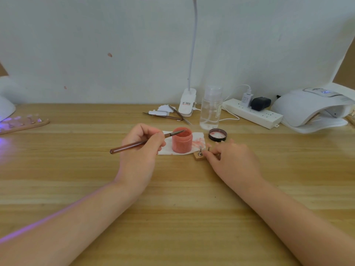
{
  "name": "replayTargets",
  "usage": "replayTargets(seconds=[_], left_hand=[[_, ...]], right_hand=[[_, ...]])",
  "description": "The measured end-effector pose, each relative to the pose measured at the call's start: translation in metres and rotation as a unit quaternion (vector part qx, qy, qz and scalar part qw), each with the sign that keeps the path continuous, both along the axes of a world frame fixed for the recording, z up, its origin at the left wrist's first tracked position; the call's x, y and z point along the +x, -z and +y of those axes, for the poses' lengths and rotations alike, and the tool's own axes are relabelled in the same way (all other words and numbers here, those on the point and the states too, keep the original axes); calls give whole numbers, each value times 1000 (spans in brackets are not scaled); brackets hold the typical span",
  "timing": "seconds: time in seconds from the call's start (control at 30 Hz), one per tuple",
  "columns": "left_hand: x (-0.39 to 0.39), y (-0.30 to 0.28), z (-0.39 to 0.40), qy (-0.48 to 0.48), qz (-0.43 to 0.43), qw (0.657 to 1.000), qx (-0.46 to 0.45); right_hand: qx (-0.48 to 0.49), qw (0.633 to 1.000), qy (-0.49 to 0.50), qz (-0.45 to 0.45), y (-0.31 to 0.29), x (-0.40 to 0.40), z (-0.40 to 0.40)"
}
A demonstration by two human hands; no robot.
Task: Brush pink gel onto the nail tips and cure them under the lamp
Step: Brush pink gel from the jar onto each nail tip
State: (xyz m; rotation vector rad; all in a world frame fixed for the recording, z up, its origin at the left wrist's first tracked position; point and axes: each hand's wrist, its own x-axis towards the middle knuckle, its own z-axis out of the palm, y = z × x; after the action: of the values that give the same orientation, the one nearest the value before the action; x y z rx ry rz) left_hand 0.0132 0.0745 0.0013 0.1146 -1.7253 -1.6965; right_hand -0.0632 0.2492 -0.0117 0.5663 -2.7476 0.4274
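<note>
Now loading the brush at the gel jar.
Left hand (142, 148) grips the brush (146, 142), bristles over the pink gel jar (182, 140); right hand (228, 156) pinches the nail-tip stand (199, 155), just right of the jar.

A wooden table (172, 217) carries everything. Near its middle lies a white tissue (197, 140), stained pink, and the places below are told from it. On the tissue stands a pink gel jar (182, 143). Just right of the tissue lies a black lid (217, 134), and at its right front corner a small wooden block (199, 157). Behind it stand a clear bottle (210, 110) and a clip lamp (187, 102), with tweezers (163, 116) beside them. Far right of it are a power strip (253, 113) and a white curing lamp (311, 110). Far left lies a wooden board (25, 125) in violet light.
</note>
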Motion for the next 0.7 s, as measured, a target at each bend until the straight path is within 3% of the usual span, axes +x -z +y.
replayTargets(seconds=[0.7], left_hand=[[-1,4,1,-18,-12,1000,-14]], right_hand=[[50,996,-67,35,0,10,-12]])
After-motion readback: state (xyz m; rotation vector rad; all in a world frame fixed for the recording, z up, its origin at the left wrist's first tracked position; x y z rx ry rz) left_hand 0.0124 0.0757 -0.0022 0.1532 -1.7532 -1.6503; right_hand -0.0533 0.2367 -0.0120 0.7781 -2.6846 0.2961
